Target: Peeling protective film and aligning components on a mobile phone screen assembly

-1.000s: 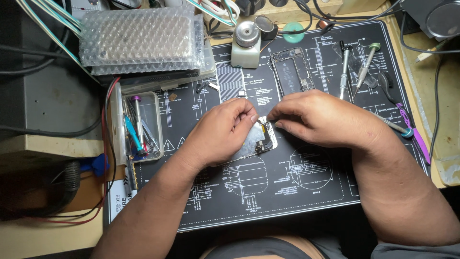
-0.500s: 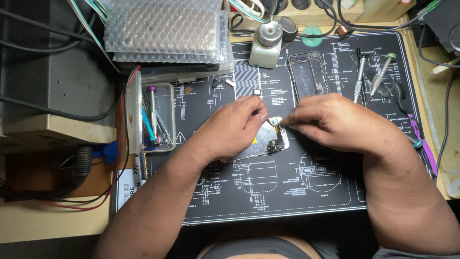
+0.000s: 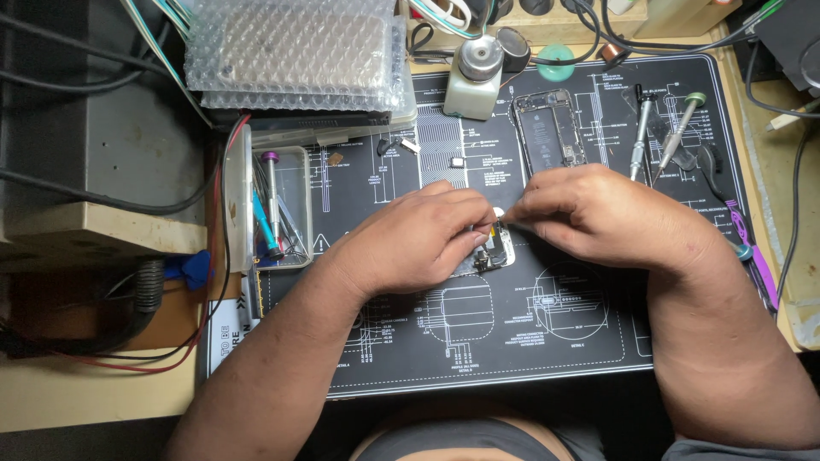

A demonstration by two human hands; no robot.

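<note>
A: At mat centre, both hands meet over a small phone part [image 3: 494, 253] with a pale frame and dark components. Left hand [image 3: 418, 239] lies over most of it, fingers curled down, pinning it to the black repair mat [image 3: 512, 341].

B: Right hand?

A: Right hand [image 3: 598, 213] has thumb and forefinger closed to a fine pinch at the part's upper edge. Whatever sits in that pinch is too small to make out; cannot tell if it is a tool tip, a cable or a screw.

B: Risks?

A: My judgement: the pinch pulls at something thin, so a sideways tug could tear or crease it. If the left hand eases off, the part may skid on the mat.

B: Clutter nearby?

A: Opened phone body [image 3: 548, 132] just above the right hand, two screwdrivers [image 3: 658, 141] to its right, loose small bits [image 3: 456, 162] on the mat above the left hand. A wrist sweep could scatter those.
</note>
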